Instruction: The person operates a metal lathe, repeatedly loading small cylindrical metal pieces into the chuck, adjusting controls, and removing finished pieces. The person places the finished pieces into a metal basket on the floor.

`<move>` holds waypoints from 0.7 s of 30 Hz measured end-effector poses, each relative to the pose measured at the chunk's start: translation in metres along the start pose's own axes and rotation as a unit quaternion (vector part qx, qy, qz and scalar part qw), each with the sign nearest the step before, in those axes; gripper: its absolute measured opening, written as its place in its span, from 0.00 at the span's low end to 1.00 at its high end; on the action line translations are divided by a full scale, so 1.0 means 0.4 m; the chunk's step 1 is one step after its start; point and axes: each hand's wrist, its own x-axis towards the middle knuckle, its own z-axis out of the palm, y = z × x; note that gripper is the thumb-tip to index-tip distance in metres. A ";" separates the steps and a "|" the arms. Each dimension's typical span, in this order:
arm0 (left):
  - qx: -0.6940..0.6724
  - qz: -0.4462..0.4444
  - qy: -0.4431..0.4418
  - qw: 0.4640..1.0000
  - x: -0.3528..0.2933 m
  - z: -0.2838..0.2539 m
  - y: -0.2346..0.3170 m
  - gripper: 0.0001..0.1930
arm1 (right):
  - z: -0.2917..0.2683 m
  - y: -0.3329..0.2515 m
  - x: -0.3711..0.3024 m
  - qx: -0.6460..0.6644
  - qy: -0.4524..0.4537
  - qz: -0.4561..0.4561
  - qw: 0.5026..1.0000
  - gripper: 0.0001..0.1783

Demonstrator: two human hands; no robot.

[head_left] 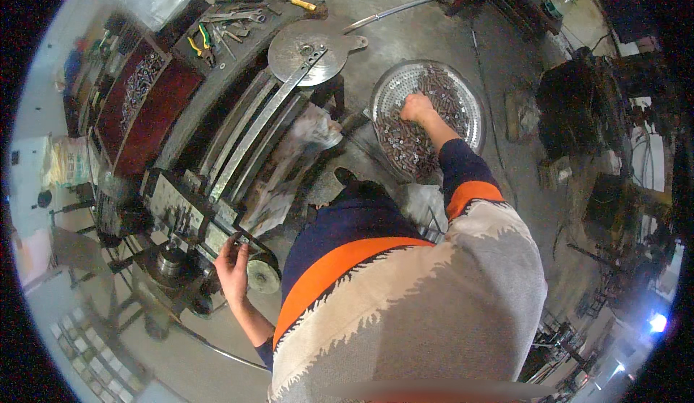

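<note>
My right hand (417, 108) reaches into a round, perforated metal basin (382, 93) holding many small brown cylindrical metal pieces (423, 143). Its fingers are curled down among the pieces, and whatever they hold is hidden. On the other side, my left hand (232, 271) is raised beside the near end of a bench machine (177, 208), close to a round pale disc (263, 276). Thumb and fingers there are apart, with no object visible between them. A long flat metal bar (267, 117) runs from that machine to a round steel plate (293, 52).
Pliers (202, 50), wrenches (242, 16) and a yellow-handled tool (302, 3) lie on the bench at far left. A dark red box (163, 99) contains small metal parts. A metal rod (405, 9) sticks out from the plate. Dark equipment (575, 103) stands at right.
</note>
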 end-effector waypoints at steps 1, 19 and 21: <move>0.010 -0.013 -0.009 1.000 -0.001 0.004 0.007 0.14 | -0.004 -0.004 0.005 -0.001 -0.007 -0.002 1.000 0.22; 0.052 -0.037 -0.032 0.997 0.011 0.013 0.013 0.15 | -0.013 -0.066 0.015 0.020 0.045 0.010 0.999 0.24; 0.036 -0.027 -0.019 0.999 0.011 0.009 0.005 0.15 | -0.008 -0.050 0.022 0.056 0.060 0.016 0.996 0.24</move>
